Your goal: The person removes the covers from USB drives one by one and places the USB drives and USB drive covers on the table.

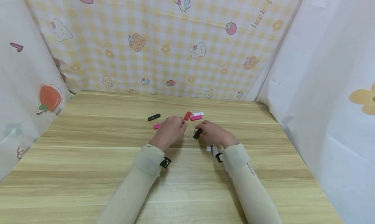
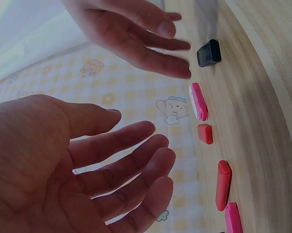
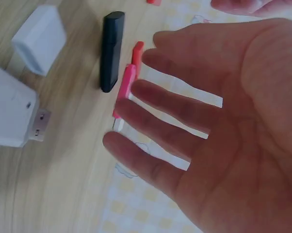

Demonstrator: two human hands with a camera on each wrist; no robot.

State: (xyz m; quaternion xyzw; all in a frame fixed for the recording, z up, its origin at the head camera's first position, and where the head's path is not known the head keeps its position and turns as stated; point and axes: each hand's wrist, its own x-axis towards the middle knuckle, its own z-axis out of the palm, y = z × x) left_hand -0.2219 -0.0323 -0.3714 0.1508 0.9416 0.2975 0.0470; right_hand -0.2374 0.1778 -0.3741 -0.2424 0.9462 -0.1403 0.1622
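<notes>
My left hand point(image 1: 172, 130) is over the table with fingers spread and a bare palm in the left wrist view. Partly behind it lie a pink USB stick point(image 1: 157, 126) and a red USB stick point(image 2: 223, 185). My right hand point(image 1: 215, 133) is beside a black USB stick point(image 1: 197, 134) on the table; its loosely bent fingers point(image 3: 155, 131) hold nothing and appear apart from the stick. Close to the right wrist lies a white USB stick point(image 1: 215, 150) with its metal plug bare. Its white cap point(image 1: 208, 149) sits just left of it, separate.
Farther back are another red USB stick point(image 1: 187, 115), a pink one point(image 1: 196, 118) and a white one point(image 1: 198, 113), close together. Another black stick point(image 1: 154, 117) lies to the left. A patterned curtain point(image 1: 164, 64) hangs behind the wooden table point(image 1: 96, 126).
</notes>
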